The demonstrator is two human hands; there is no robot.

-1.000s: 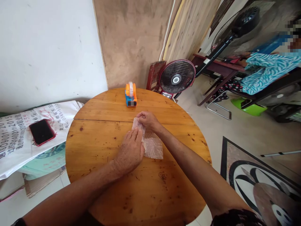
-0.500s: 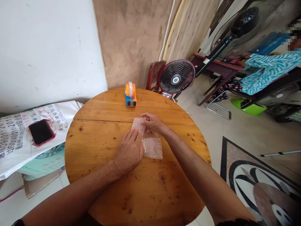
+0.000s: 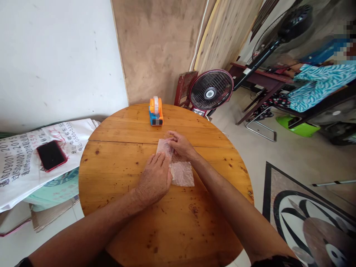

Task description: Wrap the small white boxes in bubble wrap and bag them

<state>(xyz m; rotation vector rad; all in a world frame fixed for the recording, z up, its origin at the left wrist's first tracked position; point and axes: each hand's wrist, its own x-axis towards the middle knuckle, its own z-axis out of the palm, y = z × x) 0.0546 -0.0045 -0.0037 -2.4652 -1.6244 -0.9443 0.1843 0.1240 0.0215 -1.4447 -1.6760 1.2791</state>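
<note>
Two hands on a bubble-wrap sheet [image 3: 182,173]
Left hand [image 3: 154,180] presses it flat to the counter [image 3: 116,163], fingers extended; right hand [image 3: 180,145] fingers pinch its far edge.

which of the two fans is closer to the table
The small red fan, standing on the floor just behind the table. The tall black fan stands farther back, by the dark bench.

A small clear crinkled plastic bag [image 3: 182,173] lies flat on the round wooden table, its far end folded.
</note>
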